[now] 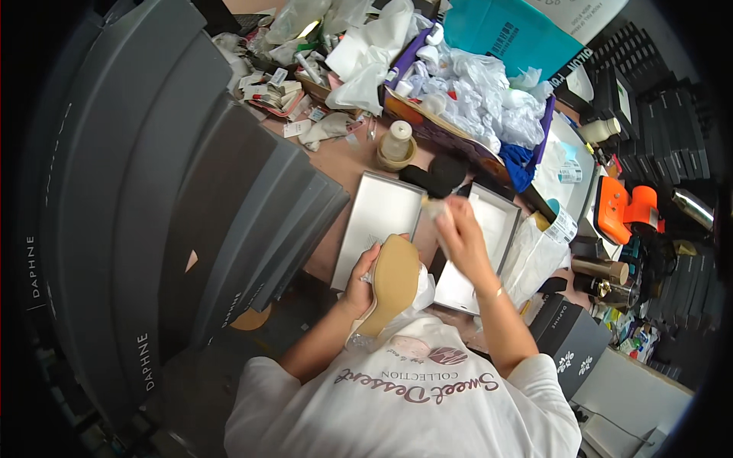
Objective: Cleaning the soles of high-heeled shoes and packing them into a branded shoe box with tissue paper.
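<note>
Close to the chest, the left hand [359, 284] has its grip wrapped round a tan-soled heeled shoe [393, 284], sole up, over the near edge of the cluttered brown worktop [347, 164]; the right hand [460, 235] pinches a small pale wad of paper [434, 206] above two open white shoe-box halves [378, 217]; a black brush [441, 175] lies just beyond; stacked grey box lids [191, 198] stand left.

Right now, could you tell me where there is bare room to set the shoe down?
Free: the open white box tray beside the grey box stack, and the bare tabletop strip between them and the small jar. Crowded: the far side, with crumpled tissue.
</note>
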`<state>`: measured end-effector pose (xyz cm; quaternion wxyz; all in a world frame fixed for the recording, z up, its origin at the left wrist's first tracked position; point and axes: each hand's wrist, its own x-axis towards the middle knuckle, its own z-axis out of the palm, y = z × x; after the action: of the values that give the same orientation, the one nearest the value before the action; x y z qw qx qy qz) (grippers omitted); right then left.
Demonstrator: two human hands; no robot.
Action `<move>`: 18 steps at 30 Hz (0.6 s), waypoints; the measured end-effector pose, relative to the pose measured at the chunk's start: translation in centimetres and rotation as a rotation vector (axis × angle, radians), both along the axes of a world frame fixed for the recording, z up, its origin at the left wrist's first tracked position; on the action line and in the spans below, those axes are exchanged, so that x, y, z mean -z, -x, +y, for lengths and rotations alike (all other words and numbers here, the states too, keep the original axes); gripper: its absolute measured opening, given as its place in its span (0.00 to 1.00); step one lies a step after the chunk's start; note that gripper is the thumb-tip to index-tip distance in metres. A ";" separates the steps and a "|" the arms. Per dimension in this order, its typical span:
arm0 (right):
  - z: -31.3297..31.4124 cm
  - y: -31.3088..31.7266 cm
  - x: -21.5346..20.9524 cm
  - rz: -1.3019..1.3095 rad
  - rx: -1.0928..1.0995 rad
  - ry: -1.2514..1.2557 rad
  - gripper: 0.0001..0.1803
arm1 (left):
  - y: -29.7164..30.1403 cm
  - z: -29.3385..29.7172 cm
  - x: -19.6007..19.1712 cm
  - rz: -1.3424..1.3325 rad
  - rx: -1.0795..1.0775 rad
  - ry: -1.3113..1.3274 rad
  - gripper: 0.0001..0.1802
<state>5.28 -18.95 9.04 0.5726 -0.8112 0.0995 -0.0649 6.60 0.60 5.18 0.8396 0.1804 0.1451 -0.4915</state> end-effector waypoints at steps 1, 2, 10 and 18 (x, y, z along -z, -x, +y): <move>0.8 2.7 -1.1 -0.043 -0.088 0.058 0.12 | 0.2 -0.3 -0.3 -0.003 0.017 -0.008 0.31; 2.0 4.8 -2.9 -0.056 -0.110 0.048 0.13 | 0.5 -0.7 -0.6 0.015 0.003 -0.056 0.31; 3.2 9.2 -2.5 -0.148 -0.039 0.582 0.13 | 4.2 -2.1 -0.9 -0.112 0.264 -0.053 0.29; 4.9 10.3 -3.5 -0.131 -0.076 0.618 0.07 | 5.5 -1.2 -1.9 -0.158 0.258 -0.121 0.29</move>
<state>-4.98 -14.02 12.52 0.3063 -0.9440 0.0077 -0.1226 1.07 -0.61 7.06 0.7658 0.2858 0.0836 -0.5700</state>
